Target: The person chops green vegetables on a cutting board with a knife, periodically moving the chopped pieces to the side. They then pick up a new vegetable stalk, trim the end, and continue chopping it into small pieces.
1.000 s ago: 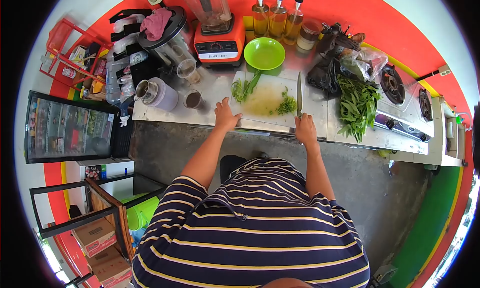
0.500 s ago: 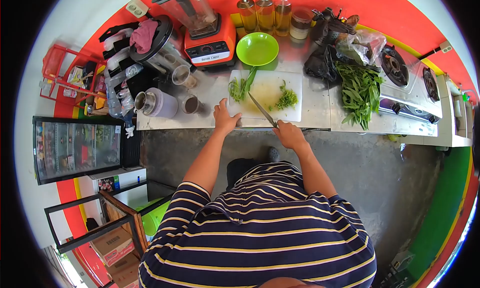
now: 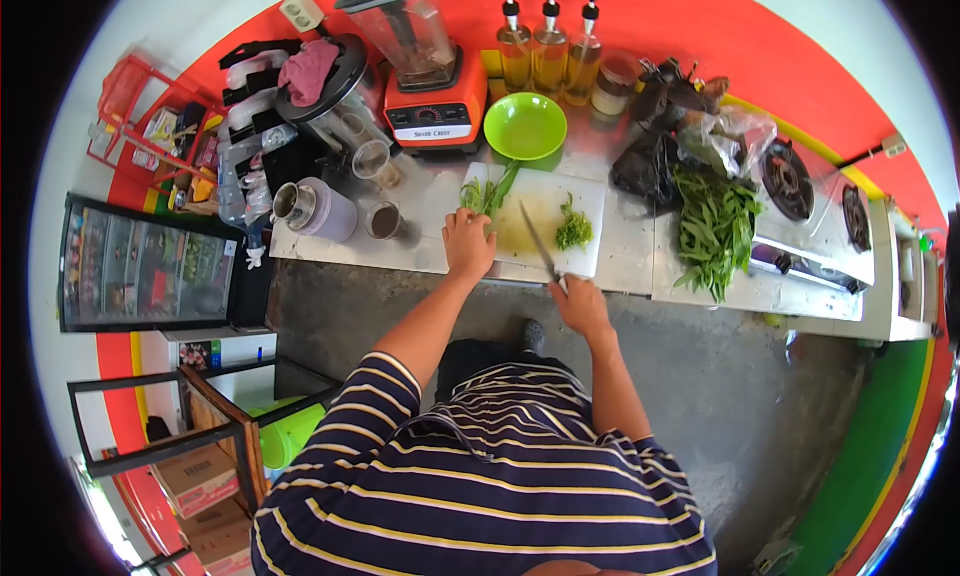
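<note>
On the white cutting board (image 3: pixel 530 266), my left hand (image 3: pixel 468 244) is at the near end of a bunch of leafy greens (image 3: pixel 487 193), its fingers curled over them. The greens lie along the board's left side, with a long leaf reaching toward the bowl. My right hand (image 3: pixel 580 304) grips a kitchen knife (image 3: pixel 537 237) by its handle just past the board's near edge. The blade points away and slightly left over the board, apart from the greens. Right of the blade lies a small pile of chopped greens (image 3: pixel 573 226).
Behind the board are a green bowl (image 3: pixel 525 126), a red blender (image 3: pixel 433 111) and oil bottles (image 3: pixel 550 56). A glass of dark contents (image 3: pixel 384 221) and a flask (image 3: pixel 318 211) stand left. Rightward lie a black bag (image 3: pixel 645 163), a leafy bunch (image 3: pixel 716 226) and a gas stove (image 3: pixel 800 206).
My left hand has moved from beside the board's left edge onto the greens, its fingers drawing in. My right hand still holds the knife; the view has shifted slightly.
</note>
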Demonstrator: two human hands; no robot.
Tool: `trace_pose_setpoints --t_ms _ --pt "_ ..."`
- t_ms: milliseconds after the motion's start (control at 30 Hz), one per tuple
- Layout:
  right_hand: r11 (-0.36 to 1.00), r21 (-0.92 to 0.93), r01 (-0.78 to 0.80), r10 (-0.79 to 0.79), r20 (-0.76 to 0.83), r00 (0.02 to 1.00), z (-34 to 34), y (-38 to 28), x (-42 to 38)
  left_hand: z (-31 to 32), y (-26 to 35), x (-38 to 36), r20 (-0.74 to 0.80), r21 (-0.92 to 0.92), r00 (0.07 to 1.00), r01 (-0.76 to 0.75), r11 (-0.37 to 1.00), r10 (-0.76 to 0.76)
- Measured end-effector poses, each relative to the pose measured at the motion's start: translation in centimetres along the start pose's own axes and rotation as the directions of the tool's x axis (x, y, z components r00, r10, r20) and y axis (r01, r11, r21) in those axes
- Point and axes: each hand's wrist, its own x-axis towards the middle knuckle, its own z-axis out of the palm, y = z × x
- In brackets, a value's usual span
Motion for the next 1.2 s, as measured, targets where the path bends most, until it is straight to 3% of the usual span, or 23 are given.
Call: trace_pose_setpoints --t_ms 67,133,267,333,367,433,533,600,667,700,733,800,833,933,1067,1133,1200 --pt "0.993 0.005 0.115 -0.114 0.133 0.984 0.4 0.1 -0.1 0.3 0.2 0.9 -0.015 0.017 1.000 0.026 1.000 -0.026" --pt "0.985 -0.018 0.172 -0.168 0.128 0.977 1.1 0.8 -0.3 0.9 0.3 1.1 0.037 0.090 0.997 0.065 0.994 -0.068" --pt "0.993 -0.095 0.073 -0.060 0.128 0.990 -0.3 1.4 -0.1 1.0 1.0 0.6 -0.100 -0.001 0.993 0.062 0.998 -0.062" --pt "0.990 -0.143 0.005 0.011 0.104 0.995 -1.1 2.2 -0.2 0.8 0.7 0.7 -0.048 -0.271 0.991 0.105 0.957 -0.122" --pt "0.989 -0.143 -0.029 0.039 0.067 0.997 -1.5 2.7 -0.1 0.7 0.7 0.6 -0.053 -0.273 0.992 0.094 0.957 -0.112" --pt "0.985 -0.154 -0.072 0.070 -0.022 0.997 -2.0 3.7 0.3 -1.2 1.2 0.1 -0.098 -0.610 0.981 0.073 0.789 -0.166" --pt "0.989 -0.126 -0.075 0.075 -0.011 0.997 -3.0 3.6 0.5 -4.8 1.4 -0.4 -0.150 -0.686 0.975 0.016 0.727 -0.163" --pt "0.994 -0.080 -0.072 0.074 0.022 0.997 -3.3 2.7 0.8 -7.5 1.6 -1.0 -0.171 -0.667 0.972 0.008 0.745 -0.163" --pt "0.996 0.071 0.049 -0.061 0.182 0.981 -3.1 1.7 1.0 -8.7 0.9 -1.3 -0.196 -0.653 0.967 -0.005 0.757 -0.164" --pt "0.986 0.142 0.089 -0.109 0.144 0.983 -1.8 1.8 1.2 -9.1 0.4 -1.3 -0.193 -0.670 0.963 0.010 0.742 -0.187" --pt "0.986 0.145 0.083 -0.103 0.140 0.985 -1.3 1.4 1.4 -9.6 0.0 -1.4 -0.187 -0.687 0.960 0.025 0.727 -0.210" --pt "0.982 0.086 0.169 -0.187 0.285 0.940 -0.4 0.8 1.9 -10.5 -0.7 -1.6 -0.161 -0.678 0.964 0.050 0.734 -0.213" --pt "0.977 0.086 0.193 -0.209 0.257 0.944 0.2 0.8 1.8 -10.9 -1.0 -1.7 -0.170 -0.708 0.957 0.048 0.705 -0.235" --pt "0.991 0.086 0.107 -0.128 0.301 0.945 0.0 1.4 1.7 -12.3 -1.4 -2.3 -0.179 -0.763 0.950 0.030 0.645 -0.256" --pt "0.989 0.147 0.006 -0.041 0.237 0.971 -0.7 3.5 1.5 -13.5 -2.2 -3.1 -0.227 -0.762 0.934 0.005 0.648 -0.275" --pt "0.996 0.091 0.002 -0.007 0.055 0.998 -0.9 4.1 1.5 -13.7 -2.5 -3.4 -0.257 -0.751 0.933 -0.030 0.659 -0.252" --pt "0.997 0.077 -0.021 0.018 0.047 0.999 -1.3 4.2 1.4 -13.8 -2.4 -3.7 -0.258 -0.719 0.925 0.009 0.695 -0.279"
